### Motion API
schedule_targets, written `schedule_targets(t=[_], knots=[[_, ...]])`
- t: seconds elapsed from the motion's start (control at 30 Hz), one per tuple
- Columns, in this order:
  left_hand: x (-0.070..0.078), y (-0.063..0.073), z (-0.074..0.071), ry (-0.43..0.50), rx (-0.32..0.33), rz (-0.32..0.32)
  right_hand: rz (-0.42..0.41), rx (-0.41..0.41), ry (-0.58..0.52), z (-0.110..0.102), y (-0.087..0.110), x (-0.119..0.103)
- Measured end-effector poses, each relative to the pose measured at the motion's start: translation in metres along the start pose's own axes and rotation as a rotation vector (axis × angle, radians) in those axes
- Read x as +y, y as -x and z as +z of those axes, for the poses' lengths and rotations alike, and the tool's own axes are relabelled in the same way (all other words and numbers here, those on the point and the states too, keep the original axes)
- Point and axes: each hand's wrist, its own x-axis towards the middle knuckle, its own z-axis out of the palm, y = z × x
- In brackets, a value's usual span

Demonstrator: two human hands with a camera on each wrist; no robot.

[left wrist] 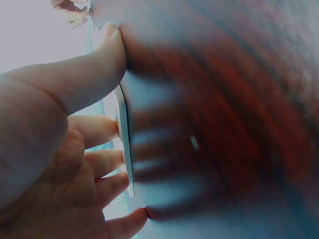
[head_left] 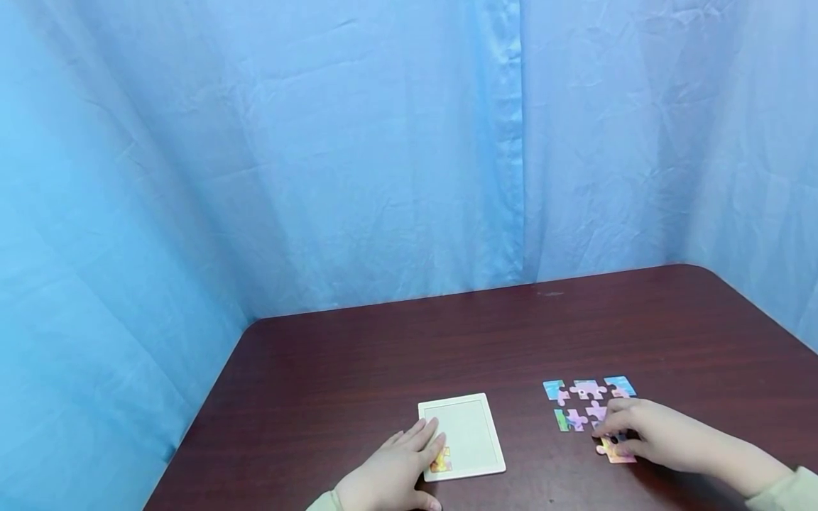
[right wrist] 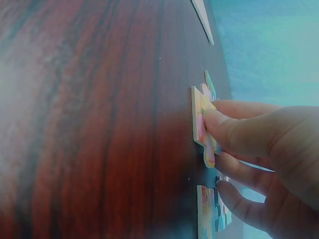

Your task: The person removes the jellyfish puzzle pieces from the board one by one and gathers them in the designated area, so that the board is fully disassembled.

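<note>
In the head view my left hand (head_left: pixel 395 471) rests with straight fingers on the left side of a white puzzle tray (head_left: pixel 476 470). A yellow puzzle piece (head_left: pixel 440 463) lies in the tray's near left corner, partly under those fingers. Over to the right, my right hand (head_left: pixel 655 434) pinches a yellow and pink puzzle piece (right wrist: pixel 198 117) between thumb and fingers, low over the table. Beyond it lie loose pieces, among them a pink one (head_left: pixel 586 389) and a green and pink one (head_left: pixel 570 420). The right hand hides some pieces in the head view.
Everything stands on a dark red-brown wooden table (head_left: pixel 358 369). Blue curtains (head_left: pixel 383 156) hang behind it and along its sides. Two blue-edged corner pieces, one at left (head_left: pixel 554 389) and one at right (head_left: pixel 621 385), lie in the far row. Another piece (right wrist: pixel 205 211) shows below the pinched one.
</note>
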Motion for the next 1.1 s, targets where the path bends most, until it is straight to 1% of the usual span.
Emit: schedule_targets(t=[0.33,0.67,0.87,1.1], knots=[[0.0006,0.0003,-0.0002,-0.011,0.001,-0.001,-0.023,0.016,0.0,0.0013,-0.0001,0.0023],[0.0003,-0.0003,-0.0001,-0.023,0.013,0.02,-0.072,0.086,0.039,0.0033,0.0022,0.0055],[0.0003,-0.0007,0.0001,-0.012,0.005,0.012,-0.039,0.083,0.021,0.001,0.0003,0.002],[0.0001,-0.0011,0.0015,-0.012,0.001,0.0,-0.056,0.096,0.012,0.0019,-0.0019,-0.0014]])
